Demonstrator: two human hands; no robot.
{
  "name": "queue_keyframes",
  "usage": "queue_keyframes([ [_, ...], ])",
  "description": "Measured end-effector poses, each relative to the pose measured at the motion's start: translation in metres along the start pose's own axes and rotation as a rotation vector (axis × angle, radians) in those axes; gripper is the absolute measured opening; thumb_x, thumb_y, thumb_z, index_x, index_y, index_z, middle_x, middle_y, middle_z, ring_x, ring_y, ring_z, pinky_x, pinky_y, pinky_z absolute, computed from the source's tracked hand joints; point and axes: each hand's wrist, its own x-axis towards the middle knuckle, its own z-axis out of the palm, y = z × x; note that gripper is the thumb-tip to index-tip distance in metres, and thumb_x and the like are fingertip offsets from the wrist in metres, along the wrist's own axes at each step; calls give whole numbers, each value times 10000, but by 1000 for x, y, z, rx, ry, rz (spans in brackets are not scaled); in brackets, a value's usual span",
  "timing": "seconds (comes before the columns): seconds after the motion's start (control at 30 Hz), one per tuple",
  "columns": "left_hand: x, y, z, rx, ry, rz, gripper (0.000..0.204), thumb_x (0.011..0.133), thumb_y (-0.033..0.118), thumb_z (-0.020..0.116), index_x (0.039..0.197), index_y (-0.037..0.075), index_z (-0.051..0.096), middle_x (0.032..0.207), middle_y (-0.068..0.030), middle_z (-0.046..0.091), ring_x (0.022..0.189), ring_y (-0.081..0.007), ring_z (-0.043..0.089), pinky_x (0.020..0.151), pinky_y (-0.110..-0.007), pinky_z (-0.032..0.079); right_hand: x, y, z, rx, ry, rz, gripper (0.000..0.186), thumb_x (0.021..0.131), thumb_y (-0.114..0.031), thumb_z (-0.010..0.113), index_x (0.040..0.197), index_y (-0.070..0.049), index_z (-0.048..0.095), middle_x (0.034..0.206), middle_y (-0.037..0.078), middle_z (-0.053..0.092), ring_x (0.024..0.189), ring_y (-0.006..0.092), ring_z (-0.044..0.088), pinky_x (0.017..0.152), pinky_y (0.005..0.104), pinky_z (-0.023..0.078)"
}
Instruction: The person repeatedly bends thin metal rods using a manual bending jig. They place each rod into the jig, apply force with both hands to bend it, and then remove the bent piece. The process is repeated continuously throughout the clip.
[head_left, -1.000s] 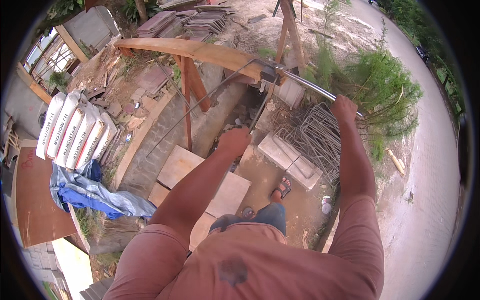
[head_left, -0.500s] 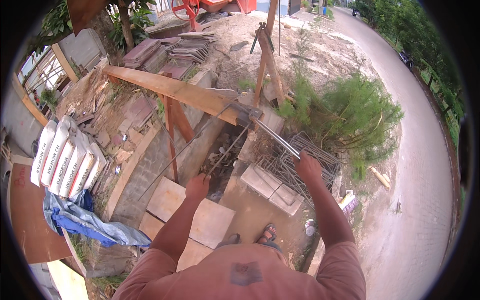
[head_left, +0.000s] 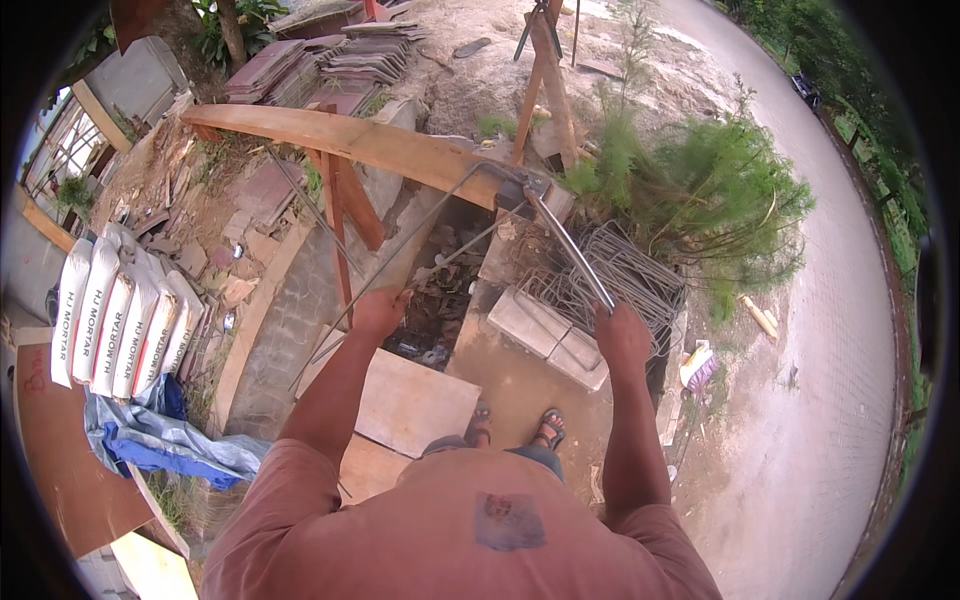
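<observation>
My right hand [head_left: 622, 335] is closed around the lower end of a shiny metal lever [head_left: 575, 252]. Its far end meets a dark metal bending block [head_left: 512, 188] on the end of a wooden beam [head_left: 340, 132]. At the left, my left hand [head_left: 380, 312] is closed on a thin steel rod [head_left: 462, 248] that runs up to the same block. Another length of rod [head_left: 418, 225] passes from the block down past my left hand; whether both are one bent piece, I cannot tell. Bent steel stirrups [head_left: 635, 275] lie piled beside the lever.
White bags [head_left: 125, 315] are stacked at the left above a blue tarp [head_left: 185, 440]. Pale slabs [head_left: 415, 400] lie by my feet, with a concrete block [head_left: 545, 340] farther right. Below the beam is a ditch with debris [head_left: 430, 325]. A green bush [head_left: 715, 215] borders the road [head_left: 810, 400].
My right hand has pulled the lever toward me, so it stands at a steeper angle. My left hand has shifted slightly left and away. The whole view has moved a little.
</observation>
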Motion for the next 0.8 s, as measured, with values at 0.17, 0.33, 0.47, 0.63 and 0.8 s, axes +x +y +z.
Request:
queue_keyframes([
  [0.17,-29,40,7,-201,15,-47,325,923,342,543,850,37,627,822,-218,629,821,-425,603,705,-506,459,19,22,-1,-80,23,-44,477,898,-473,538,858,-4,614,871,256,649,861,453,613,768,527,469],
  [0.33,-6,10,-30,-288,183,33,355,929,360,524,931,25,640,858,-217,640,803,-422,611,710,-492,469,23,42,-8,-193,-37,14,515,879,-495,562,889,16,629,864,265,648,851,460,615,736,529,473],
  [0.47,-1,-80,-45,-223,335,-83,415,920,399,528,916,5,660,853,-206,656,766,-388,627,710,-453,480,21,13,-20,-202,-184,44,555,871,-530,535,1004,-1,636,933,213,665,937,415,621,821,485,475],
  [0.63,-21,-90,-41,-392,-364,-389,373,923,363,541,955,16,675,811,-146,658,773,-232,629,710,-356,476,33,16,-20,-313,-234,57,558,882,-567,513,935,-23,628,953,227,649,919,425,615,790,495,479],
  [0.8,-22,-97,-31,-397,-135,-338,370,907,339,573,808,8,703,785,-149,666,742,-242,625,706,-371,470,97,45,-29,-331,-84,-47,467,831,-461,638,837,5,642,878,248,650,862,449,610,761,523,473],
])
